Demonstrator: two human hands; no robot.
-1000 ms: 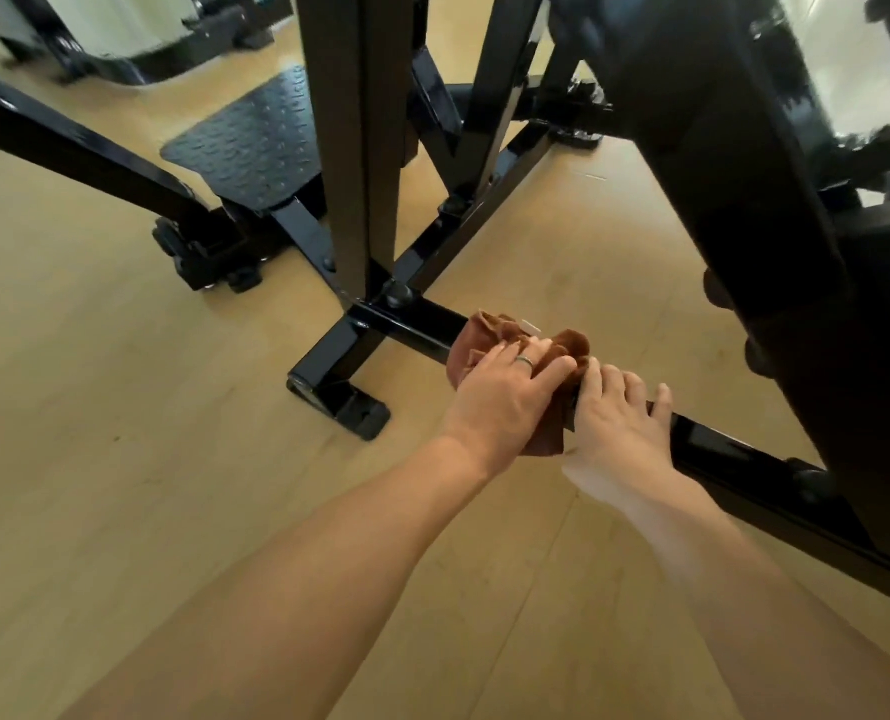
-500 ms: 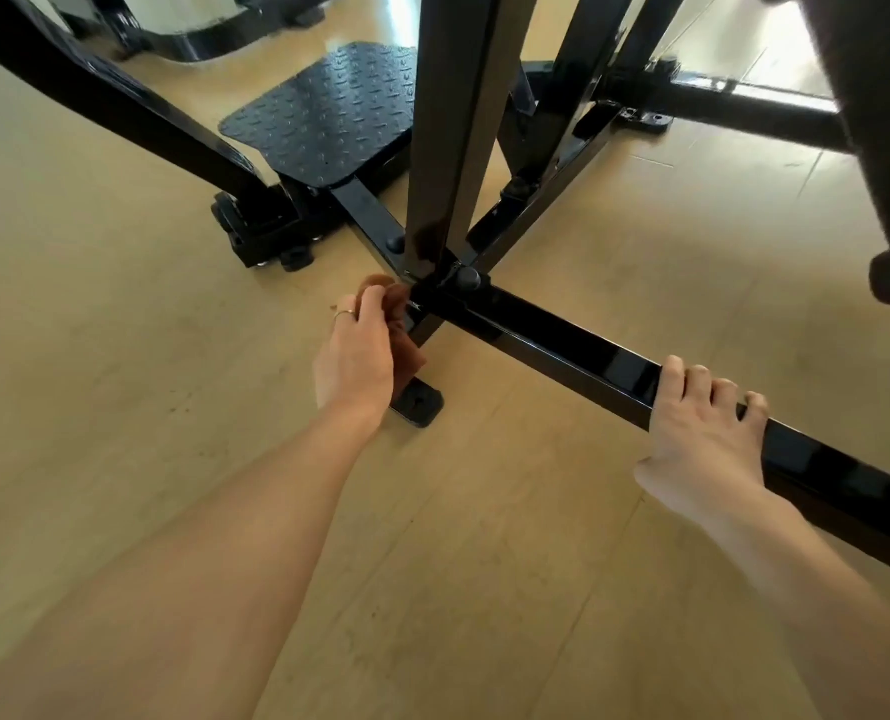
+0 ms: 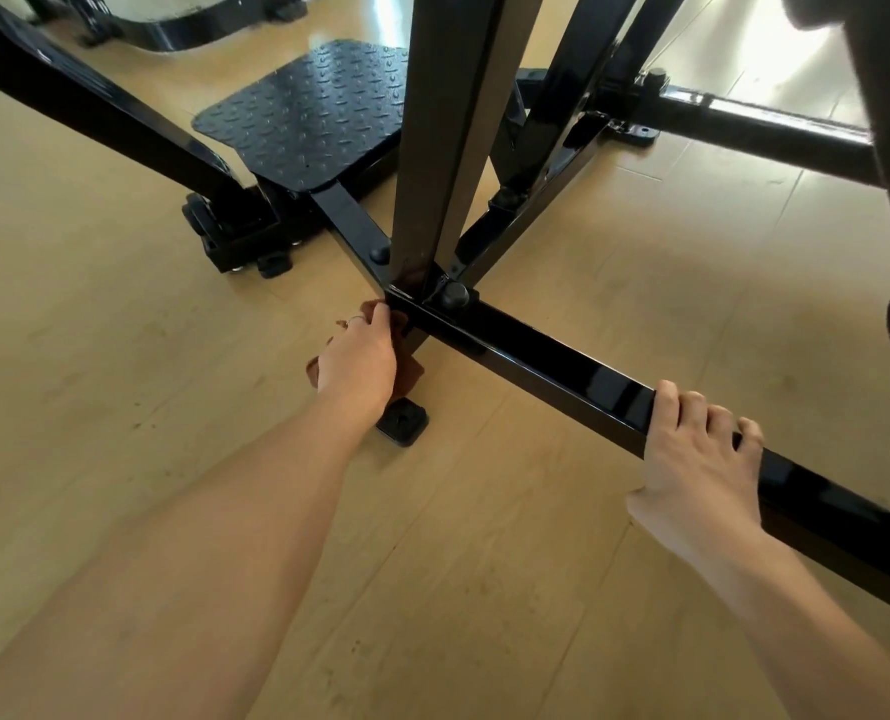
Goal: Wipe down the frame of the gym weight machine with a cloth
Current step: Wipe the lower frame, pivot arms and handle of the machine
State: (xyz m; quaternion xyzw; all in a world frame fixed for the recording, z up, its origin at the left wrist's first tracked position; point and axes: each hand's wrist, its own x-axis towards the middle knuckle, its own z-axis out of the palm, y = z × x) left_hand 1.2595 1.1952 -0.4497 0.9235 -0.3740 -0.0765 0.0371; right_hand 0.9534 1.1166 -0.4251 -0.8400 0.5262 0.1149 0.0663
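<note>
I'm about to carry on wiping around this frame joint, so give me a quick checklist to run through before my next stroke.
1. Cloth in hand: ok. The left hand grips the brown cloth.
2. Cloth on the frame: ok. It is pressed against the short leg just below the joint.
3. Bracing: ok. The right hand curls over the horizontal bar.
4. Cloth free of the rubber foot: ok, it sits above it.
5. Fingers away from the bolt cap at the joint: ok, they are left of it.
6. Far side of the leg already wiped: cannot tell, it is hidden.
</note>
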